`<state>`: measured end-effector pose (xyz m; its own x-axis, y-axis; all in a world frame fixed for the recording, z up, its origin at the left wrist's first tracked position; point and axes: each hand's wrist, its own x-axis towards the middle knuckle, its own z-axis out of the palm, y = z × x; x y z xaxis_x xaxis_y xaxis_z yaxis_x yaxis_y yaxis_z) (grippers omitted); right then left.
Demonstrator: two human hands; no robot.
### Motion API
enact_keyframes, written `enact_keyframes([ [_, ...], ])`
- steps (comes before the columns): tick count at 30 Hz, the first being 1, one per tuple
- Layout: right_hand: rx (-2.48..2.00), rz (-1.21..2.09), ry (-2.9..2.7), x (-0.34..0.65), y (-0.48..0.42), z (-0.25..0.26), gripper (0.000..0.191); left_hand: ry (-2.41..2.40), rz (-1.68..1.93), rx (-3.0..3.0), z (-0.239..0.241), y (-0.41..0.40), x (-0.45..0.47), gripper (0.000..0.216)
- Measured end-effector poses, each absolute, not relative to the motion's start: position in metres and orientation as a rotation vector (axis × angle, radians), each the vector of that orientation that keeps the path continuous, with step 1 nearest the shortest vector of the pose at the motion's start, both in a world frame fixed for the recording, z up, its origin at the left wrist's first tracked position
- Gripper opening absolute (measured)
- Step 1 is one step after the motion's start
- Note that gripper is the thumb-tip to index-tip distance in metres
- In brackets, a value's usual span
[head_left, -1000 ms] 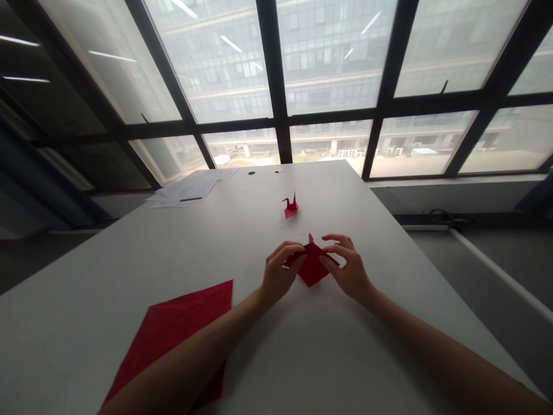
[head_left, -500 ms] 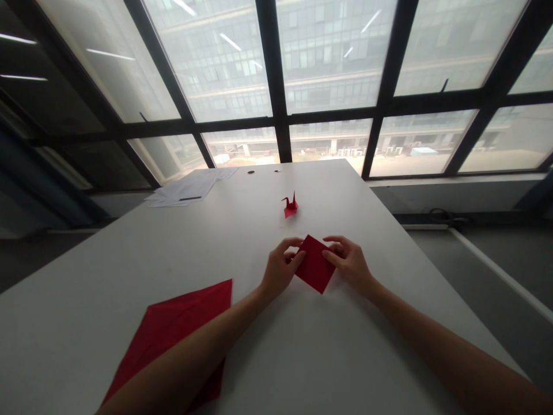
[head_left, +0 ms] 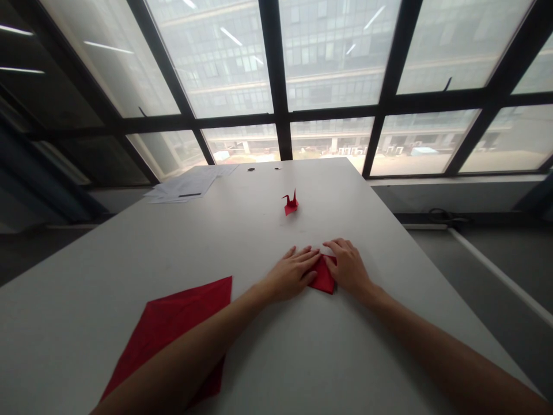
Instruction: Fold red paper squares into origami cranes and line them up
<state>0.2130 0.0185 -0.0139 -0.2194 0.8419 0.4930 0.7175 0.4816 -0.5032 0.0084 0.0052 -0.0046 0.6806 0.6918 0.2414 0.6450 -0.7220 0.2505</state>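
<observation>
Pressing flat with left hand (head_left: 290,274) and right hand (head_left: 348,266), fingers spread, on a small folded red paper (head_left: 324,280) atop the white table (head_left: 380,346). Beyond, red paper crane (head_left: 291,204) upright; beside the left forearm, large red sheet (head_left: 181,323); far left, white papers (head_left: 185,187).

A wide white rectangular surface (head_left: 268,346) runs away toward a wall of tall glass windows (head_left: 337,57) set in thick black metal frames (head_left: 276,80). Beyond the panes stands a grey multi-storey building (head_left: 311,34), hazy in flat, overcast daylight. Thin bright streaks of reflected ceiling lights (head_left: 231,36) lie across the glass. A pale grey sill (head_left: 453,183) runs under the right-hand panes, and a dark cable (head_left: 444,216) lies on the dark ledge below it. To the right the dull grey floor (head_left: 488,334) is crossed by a long white strip (head_left: 496,271). On the left the room falls into shadow.
</observation>
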Motion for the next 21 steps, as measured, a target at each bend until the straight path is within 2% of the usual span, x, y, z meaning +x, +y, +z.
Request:
enact_keyframes([
  [5,-1.187,0.265,-2.297,0.208,0.007,-0.018,0.050,1.246,0.255,2.775,-0.008,0.005,0.008,0.057],
  [10,-1.334,0.273,-2.555,0.209,-0.005,-0.019,0.059,1.372,0.088,2.754,-0.007,0.004,0.008,0.058],
  [15,-1.362,0.283,-2.531,0.224,0.002,-0.008,0.053,1.449,0.053,2.725,-0.006,0.004,0.010,0.059],
  [21,-1.459,0.201,-2.127,0.227,0.017,-0.005,0.048,1.462,0.116,2.709,-0.006,0.004,0.012,0.060],
])
